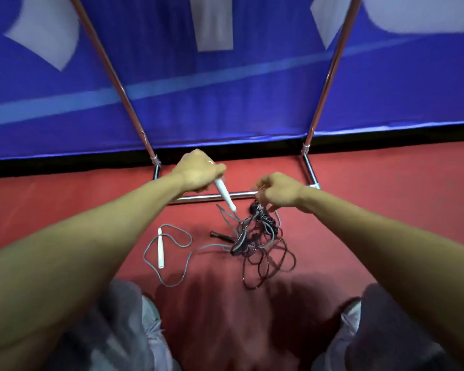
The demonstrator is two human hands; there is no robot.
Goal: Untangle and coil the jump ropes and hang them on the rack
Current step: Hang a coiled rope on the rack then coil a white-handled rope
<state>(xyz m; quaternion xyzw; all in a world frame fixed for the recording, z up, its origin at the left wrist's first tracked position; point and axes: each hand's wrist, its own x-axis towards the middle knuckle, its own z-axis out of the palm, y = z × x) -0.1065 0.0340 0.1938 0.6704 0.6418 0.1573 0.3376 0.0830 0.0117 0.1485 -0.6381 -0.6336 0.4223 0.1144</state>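
Left grip curled round smooth white tapered handle, right grip pinching thin tangled cords, tubular chrome rack.

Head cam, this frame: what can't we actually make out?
- Rack: head view, top rail and any hooks cut off by the upper edge.
- Tangle: head view, cords overlap and blur; rope count unclear.
- Right hand: head view, its own back hides the fingers; what it pinches is unclear.
- Left hand: grips white handle; fingers hidden under the hand.
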